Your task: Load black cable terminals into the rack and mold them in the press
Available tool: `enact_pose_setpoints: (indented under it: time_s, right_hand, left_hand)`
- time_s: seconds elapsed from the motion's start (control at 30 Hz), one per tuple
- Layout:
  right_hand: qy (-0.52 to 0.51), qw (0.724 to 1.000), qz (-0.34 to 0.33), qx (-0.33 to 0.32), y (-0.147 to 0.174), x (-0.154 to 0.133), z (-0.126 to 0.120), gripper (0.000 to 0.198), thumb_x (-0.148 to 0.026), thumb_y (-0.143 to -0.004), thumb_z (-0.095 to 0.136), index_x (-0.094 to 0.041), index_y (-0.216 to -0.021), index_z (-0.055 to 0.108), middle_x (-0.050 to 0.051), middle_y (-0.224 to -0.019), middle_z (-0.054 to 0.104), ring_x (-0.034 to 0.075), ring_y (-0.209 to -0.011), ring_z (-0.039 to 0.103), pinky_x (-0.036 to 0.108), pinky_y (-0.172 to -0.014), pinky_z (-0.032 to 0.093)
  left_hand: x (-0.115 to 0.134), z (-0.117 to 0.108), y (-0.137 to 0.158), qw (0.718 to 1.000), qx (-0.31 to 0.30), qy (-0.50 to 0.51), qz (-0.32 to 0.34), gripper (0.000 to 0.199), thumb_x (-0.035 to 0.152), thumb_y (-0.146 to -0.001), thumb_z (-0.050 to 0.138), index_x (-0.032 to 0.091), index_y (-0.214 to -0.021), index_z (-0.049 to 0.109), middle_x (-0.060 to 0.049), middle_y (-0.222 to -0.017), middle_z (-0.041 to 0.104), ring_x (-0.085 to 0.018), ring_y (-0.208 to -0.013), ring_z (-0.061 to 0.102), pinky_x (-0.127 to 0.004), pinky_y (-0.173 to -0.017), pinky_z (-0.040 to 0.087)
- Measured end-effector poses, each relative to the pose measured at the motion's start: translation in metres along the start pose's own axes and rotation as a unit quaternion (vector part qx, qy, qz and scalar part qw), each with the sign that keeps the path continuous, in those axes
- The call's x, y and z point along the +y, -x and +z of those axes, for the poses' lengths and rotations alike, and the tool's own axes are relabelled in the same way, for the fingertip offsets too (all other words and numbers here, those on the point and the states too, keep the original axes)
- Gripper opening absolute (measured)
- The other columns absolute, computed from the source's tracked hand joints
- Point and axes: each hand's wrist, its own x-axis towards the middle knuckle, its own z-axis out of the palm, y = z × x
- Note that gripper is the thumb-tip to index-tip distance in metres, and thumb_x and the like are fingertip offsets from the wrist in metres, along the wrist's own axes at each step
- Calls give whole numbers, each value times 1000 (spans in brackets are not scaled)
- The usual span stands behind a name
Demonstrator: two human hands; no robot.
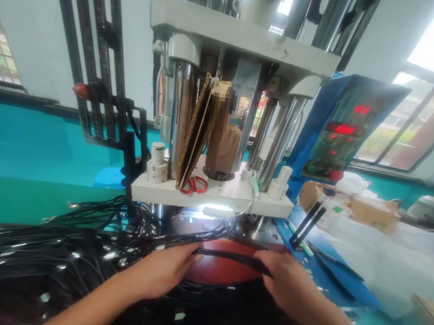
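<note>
A bundle of black cables (pixel 228 256) is stretched between my two hands, above a dark red surface (pixel 219 271). My left hand (pixel 170 267) is closed round the bundle's left part. On its right part my right hand (pixel 286 279) is closed too, with its fingertips curled under. Many more black cables (pixel 71 260) with small whitish connectors lie heaped to the left and below my hands. Just beyond the hands stands a press with a pale lower plate (pixel 231 201) and a lit lamp (pixel 215 211) under its front edge.
Red-handled scissors (pixel 195 185) and folded cardboard (pixel 197 131) rest on the press plate between steel columns. A blue control box (pixel 343 128) with red displays stands right. Two dark pens (pixel 308 225) stand near the blue bench (pixel 339 280), beside white bags (pixel 403 266).
</note>
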Motion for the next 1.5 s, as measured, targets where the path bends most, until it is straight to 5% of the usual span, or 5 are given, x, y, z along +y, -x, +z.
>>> enact_pose_setpoints:
  time_s: [0.23, 0.67, 0.87, 1.13, 1.5]
  right_hand:
    - [132, 991, 8, 30, 3, 16, -27, 36, 1, -69, 45, -19, -91, 65, 8, -84, 68, 24, -80, 61, 34, -75, 40]
    - [-98, 987, -46, -119, 15, 57, -81, 25, -16, -85, 49, -23, -100, 68, 3, -96, 71, 21, -87, 63, 28, -76, 45]
    - [-95, 987, -55, -114, 20, 62, -94, 21, -17, -77, 59, -23, -94, 69, 0, -90, 70, 18, -81, 62, 25, -70, 43]
    - [-75, 996, 17, -36, 32, 86, -85, 34, -5, -61, 51, -24, -85, 65, -4, -69, 61, 15, -64, 52, 23, -58, 37]
    - [-199, 980, -6, -3, 70, 73, -108, 44, -6, -69, 58, -27, -108, 61, -3, -76, 56, 14, -70, 54, 23, -62, 43]
  left_hand:
    - [-3, 4, 0, 1000, 17, 18, -6, 43, 50, -94, 29, 25, -121, 53, -7, -122, 62, -25, -110, 59, -34, -91, 43]
    - [2, 2, 2, 999, -16, 17, 28, 28, 38, -92, 40, 26, -108, 60, -1, -103, 67, -19, -93, 62, -28, -82, 45]
    - [11, 13, 2, 998, 19, -3, 65, 31, 33, -93, 41, 29, -120, 54, -3, -115, 64, -19, -103, 60, -28, -89, 43]
    - [31, 18, 3, 990, 57, -112, 67, 24, 29, -94, 36, 25, -106, 57, -4, -91, 66, -20, -83, 63, -28, -73, 47]
    - [130, 61, -26, 963, -28, -180, 200, 49, 5, -80, 41, 2, -129, 45, -24, -111, 61, -37, -95, 61, -51, -78, 51]
